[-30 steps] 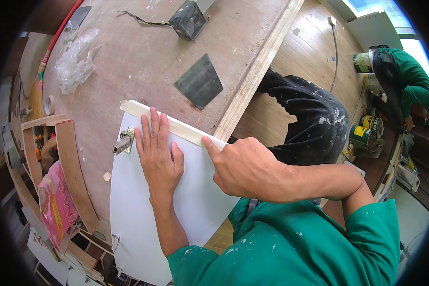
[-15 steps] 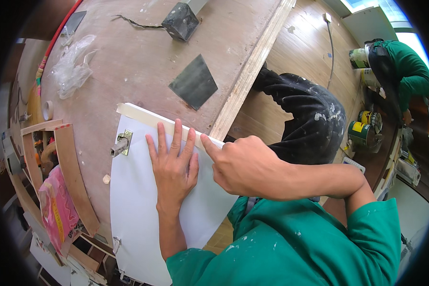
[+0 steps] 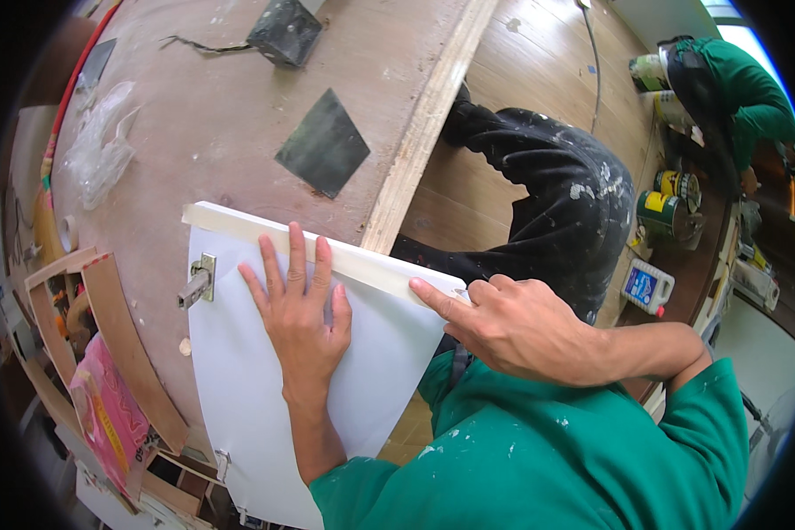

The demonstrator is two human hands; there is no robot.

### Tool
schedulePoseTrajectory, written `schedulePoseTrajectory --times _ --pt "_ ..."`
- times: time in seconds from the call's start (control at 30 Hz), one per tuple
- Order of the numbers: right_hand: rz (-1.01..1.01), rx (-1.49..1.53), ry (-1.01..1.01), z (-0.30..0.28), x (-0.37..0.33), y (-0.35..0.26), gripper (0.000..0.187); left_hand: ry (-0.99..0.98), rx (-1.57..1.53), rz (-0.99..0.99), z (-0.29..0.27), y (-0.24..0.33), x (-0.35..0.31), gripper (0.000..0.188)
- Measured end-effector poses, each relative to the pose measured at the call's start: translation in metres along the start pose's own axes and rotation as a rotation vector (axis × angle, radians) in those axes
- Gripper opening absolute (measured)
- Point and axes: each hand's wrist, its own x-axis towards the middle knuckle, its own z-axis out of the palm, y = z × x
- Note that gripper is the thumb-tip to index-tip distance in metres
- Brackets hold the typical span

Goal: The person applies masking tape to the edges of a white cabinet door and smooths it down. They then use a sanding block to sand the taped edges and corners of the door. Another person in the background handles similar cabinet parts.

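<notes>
A white door panel (image 3: 238, 353) with a metal hinge (image 3: 201, 281) near its far left corner lies partly on the board surface. A cream strip of masking tape (image 3: 362, 268) covers its far edge. My left hand (image 3: 305, 318) rests flat on the panel, fingers spread, with the fingertips reaching the tape. My right hand (image 3: 526, 327) is at the right end of that edge. Its index finger is extended onto the tape, while the other fingers are curled under; whether they hold anything is hidden.
A dark square plate (image 3: 325, 146) and a dark block (image 3: 283, 34) lie on the brown board. Left are a plastic bag (image 3: 102, 146), a tape roll (image 3: 68, 232) and a wooden frame (image 3: 137, 344). Right are paint cans (image 3: 665, 210), a white jug (image 3: 647, 287) and a crouching person (image 3: 751, 97).
My right index finger has slid rightward along the tape toward the panel's right corner. My left hand stays flat on the panel. The view has shifted, and the jug shows more fully.
</notes>
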Motion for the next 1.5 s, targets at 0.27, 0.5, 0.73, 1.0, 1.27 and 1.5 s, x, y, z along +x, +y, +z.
schedulePoseTrajectory --times 0.27,0.5,0.73,1.0,1.27,1.5 --pt "0.093 -0.138 -0.122 0.004 0.009 -0.009 0.072 0.015 0.011 0.009 0.005 -0.002 0.0 0.058" --pt "0.111 -0.162 -0.165 0.004 0.013 -0.012 0.068 0.018 0.012 0.016 0.007 -0.002 0.0 0.057" --pt "0.105 -0.151 -0.145 0.007 0.013 -0.012 0.066 0.026 0.015 0.022 0.009 -0.005 -0.001 0.057" --pt "0.103 -0.137 -0.157 0.007 0.015 -0.011 0.066 0.028 0.006 0.007 0.008 -0.003 -0.002 0.058" --pt "0.094 -0.158 -0.148 0.006 0.016 -0.012 0.064 -0.035 -0.01 0.108 0.008 -0.002 -0.001 0.062" --pt "0.085 -0.081 -0.116 0.008 0.014 -0.01 0.076 -0.102 -0.028 0.153 0.013 0.032 -0.007 0.069"
